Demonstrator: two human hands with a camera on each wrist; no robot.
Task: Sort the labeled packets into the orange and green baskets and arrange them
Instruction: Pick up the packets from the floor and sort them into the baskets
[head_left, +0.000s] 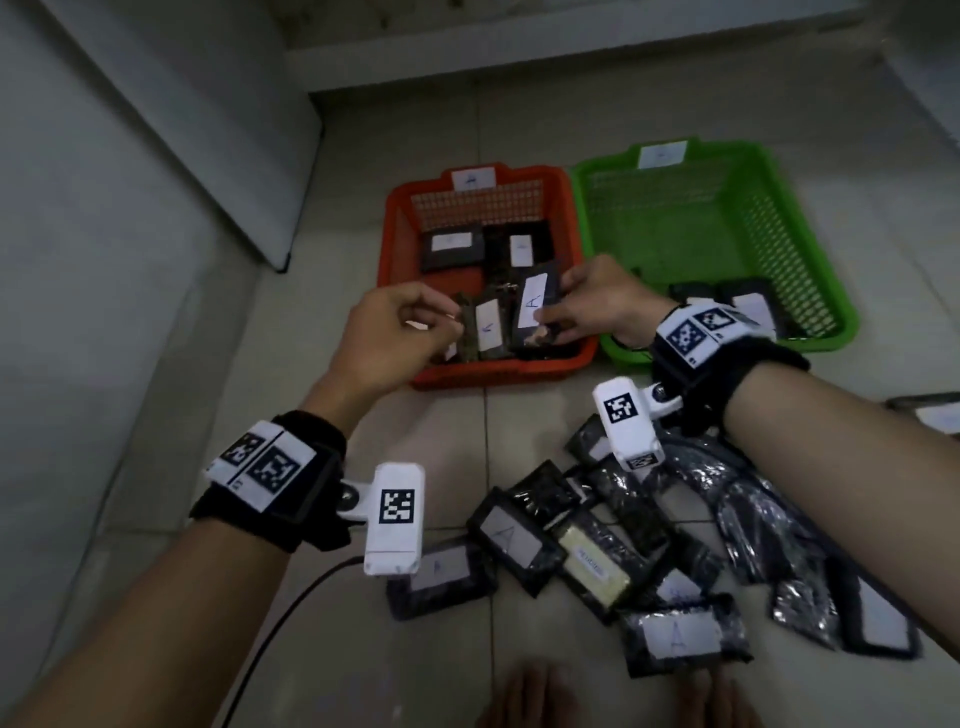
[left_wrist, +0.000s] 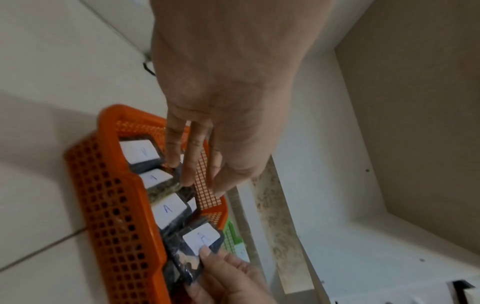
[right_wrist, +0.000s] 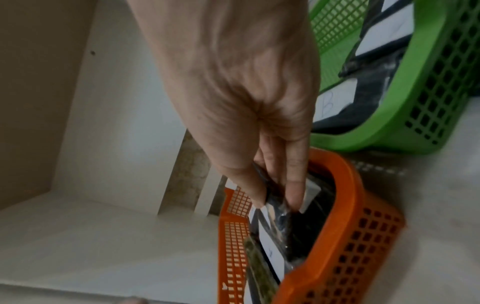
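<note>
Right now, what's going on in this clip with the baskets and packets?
A person is sorting dark packets with white labels on the floor. The right hand pinches a packet marked A at the near end of the orange basket, which already holds several others. The left hand hovers beside them, fingers extended over the row in the wrist view. The green basket holds a few packets. A pile of packets waits unsorted nearby.

Each bare forearm wears a black wrist strap (head_left: 727, 379) topped by a white plate printed with two black square-code markers. A white box camera (head_left: 393, 519) with one such marker juts from each strap. A black cable (head_left: 270, 623) trails below the left camera.
</note>
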